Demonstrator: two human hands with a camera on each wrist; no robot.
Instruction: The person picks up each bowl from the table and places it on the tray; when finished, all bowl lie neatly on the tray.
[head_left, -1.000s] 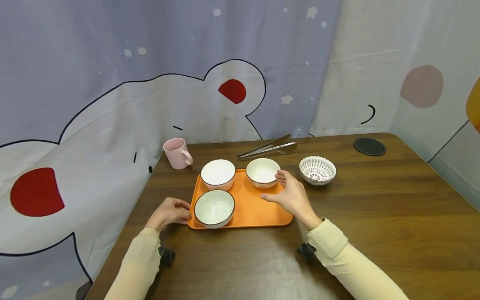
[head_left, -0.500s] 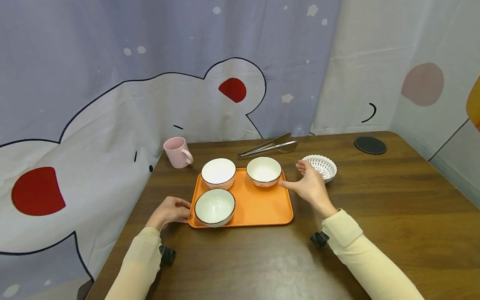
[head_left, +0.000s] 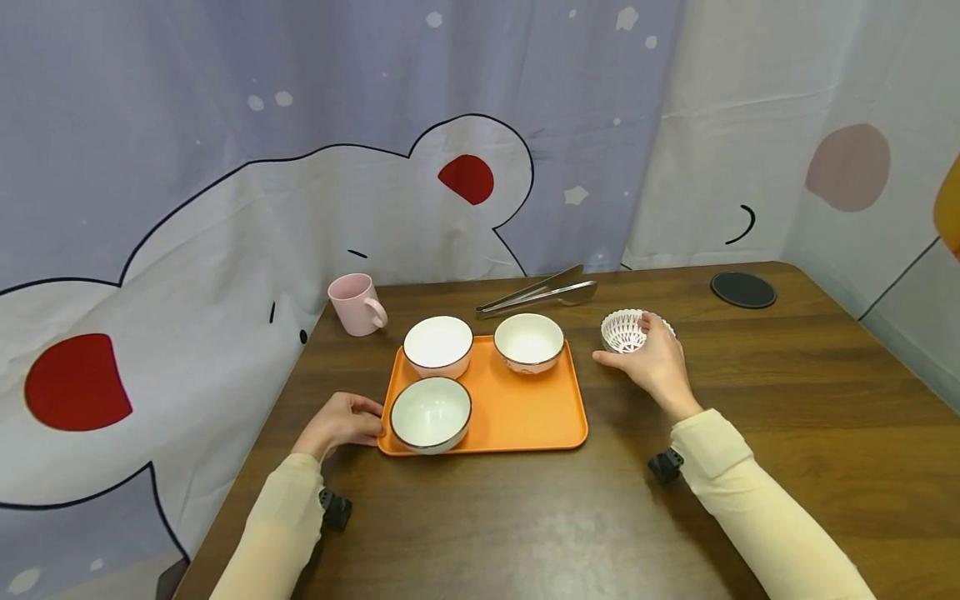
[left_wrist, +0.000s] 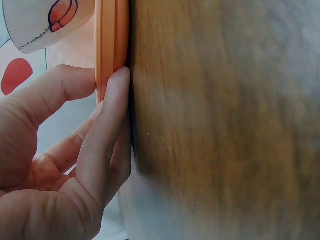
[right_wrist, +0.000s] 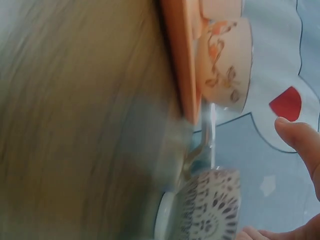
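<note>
My left hand [head_left: 341, 423] pinches the left rim of an orange tray [head_left: 525, 417], thumb on one face and fingers on the other in the left wrist view. On the tray stand a pale green bowl [head_left: 429, 414] at front left, a white bowl [head_left: 438, 342] behind it and a cream bowl [head_left: 528, 340] at back right. Right of the tray, my right hand [head_left: 656, 362] reaches over a small white bowl with a dark leafy pattern [head_left: 621, 332], thumb and fingers spread apart. The right wrist view shows this patterned bowl [right_wrist: 210, 207] beside the fingers, which do not grip it.
Metal tongs [head_left: 536, 296] lie behind the tray. A pink mug [head_left: 354, 305] stands at the back left of the wooden table [head_left: 480, 525], and a black round coaster [head_left: 742, 289] lies at the back right. A printed curtain [head_left: 315, 217] hangs behind the table.
My right hand has moved right, from beside the cream bowl to over the patterned bowl. The left hand and tray have stayed in place.
</note>
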